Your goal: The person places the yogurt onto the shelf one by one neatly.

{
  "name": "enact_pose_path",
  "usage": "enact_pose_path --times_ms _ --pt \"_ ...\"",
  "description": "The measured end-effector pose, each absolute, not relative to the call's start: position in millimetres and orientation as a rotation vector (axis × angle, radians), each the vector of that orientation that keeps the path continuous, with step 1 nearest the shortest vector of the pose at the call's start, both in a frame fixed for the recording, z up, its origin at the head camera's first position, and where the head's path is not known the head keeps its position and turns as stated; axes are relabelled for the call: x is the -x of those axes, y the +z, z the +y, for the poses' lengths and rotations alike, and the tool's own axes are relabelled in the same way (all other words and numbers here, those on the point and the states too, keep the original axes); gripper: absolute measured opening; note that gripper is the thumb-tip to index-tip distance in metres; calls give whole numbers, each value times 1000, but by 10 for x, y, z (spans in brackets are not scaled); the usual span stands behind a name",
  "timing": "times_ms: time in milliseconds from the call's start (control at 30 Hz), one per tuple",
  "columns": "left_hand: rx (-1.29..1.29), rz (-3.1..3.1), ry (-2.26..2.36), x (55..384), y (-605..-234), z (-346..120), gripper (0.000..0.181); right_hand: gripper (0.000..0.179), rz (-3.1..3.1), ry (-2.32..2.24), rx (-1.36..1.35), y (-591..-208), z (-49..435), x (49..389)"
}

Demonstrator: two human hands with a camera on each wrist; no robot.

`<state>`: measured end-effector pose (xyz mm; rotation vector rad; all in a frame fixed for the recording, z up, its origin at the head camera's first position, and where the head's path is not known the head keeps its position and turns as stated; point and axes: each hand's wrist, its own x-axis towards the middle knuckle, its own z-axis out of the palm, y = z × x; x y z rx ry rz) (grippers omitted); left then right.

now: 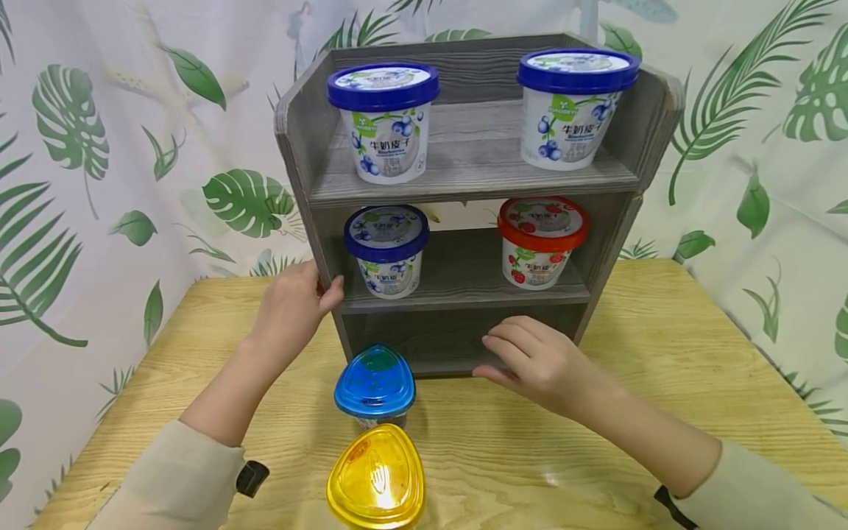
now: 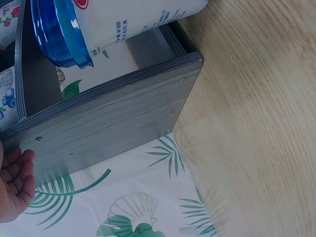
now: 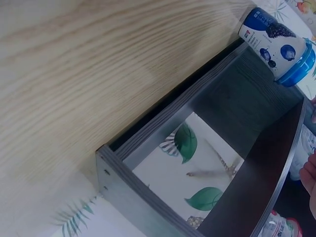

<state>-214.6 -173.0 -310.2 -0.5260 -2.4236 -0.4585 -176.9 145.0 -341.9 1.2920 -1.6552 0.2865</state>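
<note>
A grey wooden shelf (image 1: 473, 177) stands on the table. My left hand (image 1: 291, 302) holds its left side panel, thumb at the front edge and fingers along the outer face. In front of the bottom compartment is my right hand (image 1: 536, 361), fingers loosely bent and holding nothing. Two blue-lidded blueberry tubs, one left (image 1: 394, 143) and one right (image 1: 570, 129), occupy the top level. The middle level bears another blue-lidded tub (image 1: 387, 272) at left and a red-lidded strawberry tub (image 1: 543, 235) at right.
A cup with a shiny blue lid (image 1: 375, 383) stands at the shelf's lower left front. Nearer me is a yellow-lidded cup (image 1: 377, 478). Leaf-patterned cloth (image 1: 132, 243) hangs behind and beside the wood-grain table (image 1: 503, 471).
</note>
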Motion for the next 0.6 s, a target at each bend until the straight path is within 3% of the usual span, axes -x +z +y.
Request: enact_pose_path --times_ms 600 --pt "523 -2429 -474 2143 -3095 -1731 18 37 -1639 213 -1389 -3544 1222 1749"
